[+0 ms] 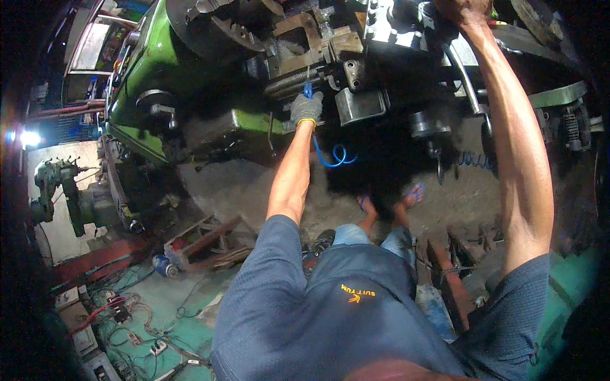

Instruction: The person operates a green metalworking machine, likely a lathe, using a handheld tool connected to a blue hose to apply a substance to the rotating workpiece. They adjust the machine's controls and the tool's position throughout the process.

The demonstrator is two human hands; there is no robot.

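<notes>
Evidently, work is going on at the green lathe [149,66], with its chuck [216,28] serving as the marker for places. Below and right of the chuck, the left hand [306,109], in a grey glove, is clasping what looks like a blue air gun [308,90]; a thin nozzle is pointing upward, past the ribbed screw [292,82], toward a brownish metal frame [283,25] just right of the chuck. Lower down from the chuck, a blue hose [340,155] is hanging below that hand, looping once before dark shadow is hiding the rest. Far right of the chuck, beyond a silvery tool block [387,22], the right hand [469,11] is being cut off by the upper edge, so whether its fingers are gripping, spreading or resting cannot be told.

As for progress, the air gun is already sitting in the hand and facing the lathe. Its use seems to be either beginning or under way; no jet or flying debris is showing. How much is remaining cannot be judged, since shadow is covering many parts.
</notes>
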